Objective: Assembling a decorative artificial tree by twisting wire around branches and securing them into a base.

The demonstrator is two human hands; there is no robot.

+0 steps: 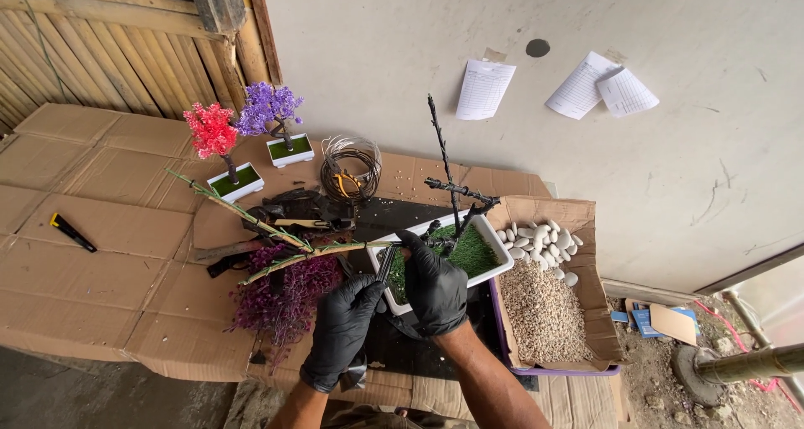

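Your left hand, lower centre, pinches a dark tool; right hand presses, fingers curled, into the white planter's green turf.

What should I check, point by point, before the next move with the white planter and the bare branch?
1. Right hand steadies the white planter: ok.
2. Left hand grips a thin dark tool: ok; its tip is too small to judge.
3. Bare branch stands upright in the green turf: ok.
4. Branch fixed firmly: cannot tell.
5. Box of gravel and white pebbles beside the planter: ok.
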